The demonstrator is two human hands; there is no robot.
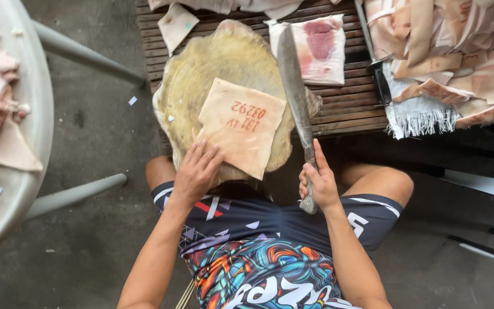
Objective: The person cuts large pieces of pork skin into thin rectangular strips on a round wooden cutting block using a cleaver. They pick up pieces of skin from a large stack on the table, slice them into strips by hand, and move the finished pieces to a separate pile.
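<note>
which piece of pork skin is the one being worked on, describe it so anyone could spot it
Find the round, worn wooden chopping block on the slatted bench, right in front of the seated person. The pork skin piece lies flat on it, pale and squarish, with the left hand pressing its near corner. Unlike the heaped pieces nearby, it lies alone and bears a red ink stamp.

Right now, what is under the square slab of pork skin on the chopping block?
The pork skin slab lies flat on the round wooden chopping block, left hand pressing its near corner. The block's surface beneath the slab is covered; anything there cannot be seen.
</note>
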